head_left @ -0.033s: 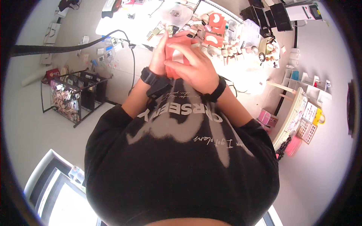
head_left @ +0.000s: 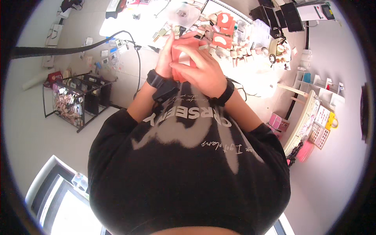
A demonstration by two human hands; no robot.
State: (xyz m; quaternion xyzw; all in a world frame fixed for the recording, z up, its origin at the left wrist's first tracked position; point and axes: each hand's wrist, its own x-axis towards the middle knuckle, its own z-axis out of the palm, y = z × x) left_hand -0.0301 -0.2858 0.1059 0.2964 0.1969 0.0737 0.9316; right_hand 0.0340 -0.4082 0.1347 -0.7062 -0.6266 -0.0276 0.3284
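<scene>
Above the near edge of the table, a flat coral-red packet (head_left: 184,59) with a white patch on its face is held in both my hands. My left hand (head_left: 165,58) supports its left side, the thumb pointing up along the edge. From the right, my right hand (head_left: 205,74) reaches across, with its fingers and thumb pressed onto the front. How many layers the packet has I cannot tell. Similar red packets with white crescent shapes (head_left: 222,40) lie among small items just beyond my right hand.
Small bottles and boxes crowd the brightly lit table (head_left: 250,74), with a clear plastic bin (head_left: 260,33) and a basket (head_left: 277,49) at the right. A black-framed rack (head_left: 78,100) stands on the floor at left. A black cable (head_left: 139,70) hangs nearby; a side table (head_left: 301,121) stands right.
</scene>
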